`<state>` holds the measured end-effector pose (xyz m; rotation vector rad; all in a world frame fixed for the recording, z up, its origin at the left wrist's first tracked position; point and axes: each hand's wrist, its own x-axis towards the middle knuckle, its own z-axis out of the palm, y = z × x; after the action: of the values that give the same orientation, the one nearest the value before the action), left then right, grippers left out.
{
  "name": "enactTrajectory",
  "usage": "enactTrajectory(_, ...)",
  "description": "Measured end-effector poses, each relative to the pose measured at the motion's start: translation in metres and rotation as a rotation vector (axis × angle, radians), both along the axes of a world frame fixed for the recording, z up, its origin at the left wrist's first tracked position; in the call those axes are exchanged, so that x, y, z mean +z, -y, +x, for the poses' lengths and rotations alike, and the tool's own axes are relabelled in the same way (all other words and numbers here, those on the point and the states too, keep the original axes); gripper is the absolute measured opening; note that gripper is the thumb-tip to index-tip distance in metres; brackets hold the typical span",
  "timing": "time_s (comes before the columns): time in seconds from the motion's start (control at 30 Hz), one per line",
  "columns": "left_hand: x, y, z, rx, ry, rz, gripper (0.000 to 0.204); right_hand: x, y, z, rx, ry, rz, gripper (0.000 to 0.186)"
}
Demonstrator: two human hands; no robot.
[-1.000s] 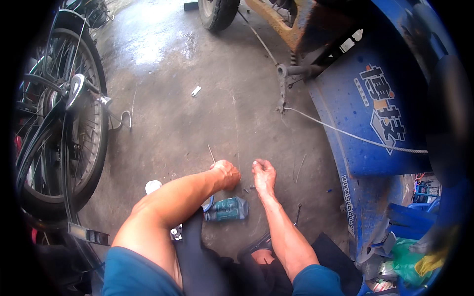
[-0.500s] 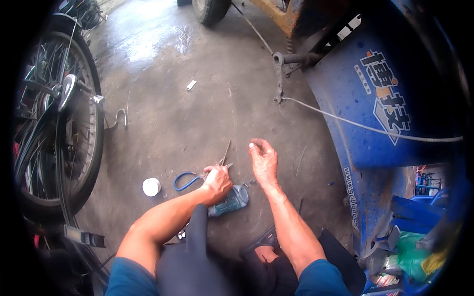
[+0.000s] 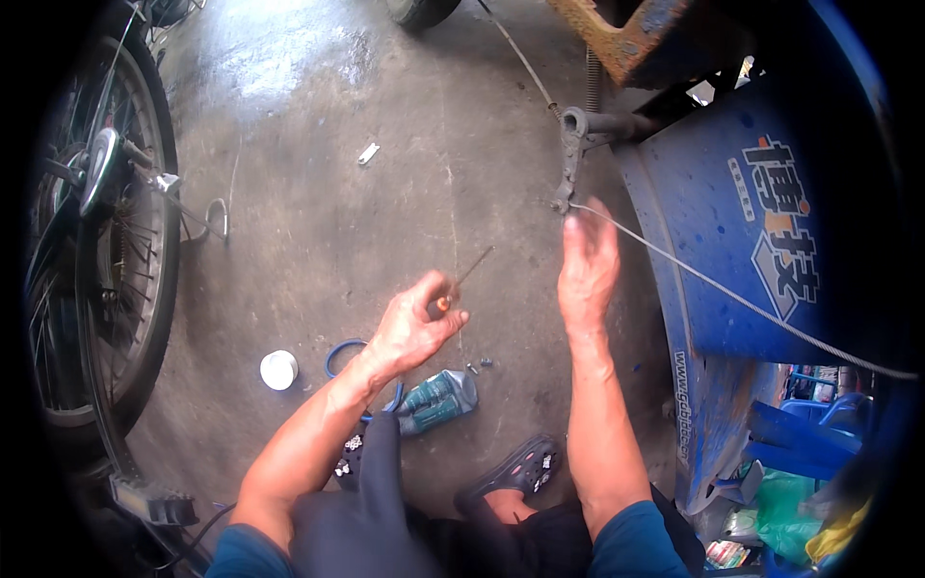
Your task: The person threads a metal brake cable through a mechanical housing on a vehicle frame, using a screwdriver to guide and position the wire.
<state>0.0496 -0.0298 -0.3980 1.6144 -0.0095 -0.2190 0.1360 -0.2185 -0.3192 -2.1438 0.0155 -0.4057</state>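
Note:
My left hand (image 3: 414, 323) is closed round a screwdriver (image 3: 474, 266), its thin shaft pointing up and to the right and an orange bit of handle showing between the fingers. My right hand (image 3: 590, 275) reaches up to the lower end of a greasy metal lever (image 3: 570, 159), where a steel cable (image 3: 694, 272) is attached. Its fingertips are smeared by motion, and whether they touch the cable is unclear. Below my left hand a teal-and-grey plastic pouch (image 3: 438, 400) lies on the floor, beside a blue loop-handled tool (image 3: 337, 358).
A white round tub (image 3: 279, 370) stands on the concrete floor (image 3: 318, 222). A bicycle wheel (image 3: 159, 260) is at the left, and a blue vehicle panel (image 3: 713, 193) at the right. Small metal parts (image 3: 485, 363) lie by the pouch; a white scrap (image 3: 368, 153) lies farther off.
My left hand has lifted off the blue-handled tool and pouch, with the screwdriver in it. My right hand has moved up and right to the lever's end. The view has shifted slightly.

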Motion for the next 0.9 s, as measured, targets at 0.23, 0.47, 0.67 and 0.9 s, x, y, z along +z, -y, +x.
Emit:
enactTrajectory(0.23, 0.029, -0.019, 0.030, 0.053, -0.067, -0.428, 0.037, -0.001, 0.004, 0.040, 0.111, -0.281, 0.138, 0.061)
enactTrajectory(0.47, 0.022, -0.017, 0.038, -0.002, -0.024, -0.472, 0.032, -0.005, 0.003, 0.051, 0.044, -0.254, 0.085, 0.067)
enactTrajectory(0.67, 0.010, -0.008, 0.042, 0.062, 0.074, -0.503, 0.034, -0.020, 0.005, 0.060, 0.011, -0.166, -0.005, 0.070)
enactTrajectory(0.9, 0.003, -0.011, 0.047, 0.003, -0.068, -0.593, 0.036, -0.016, -0.002, 0.058, 0.006, -0.212, 0.103, 0.069)
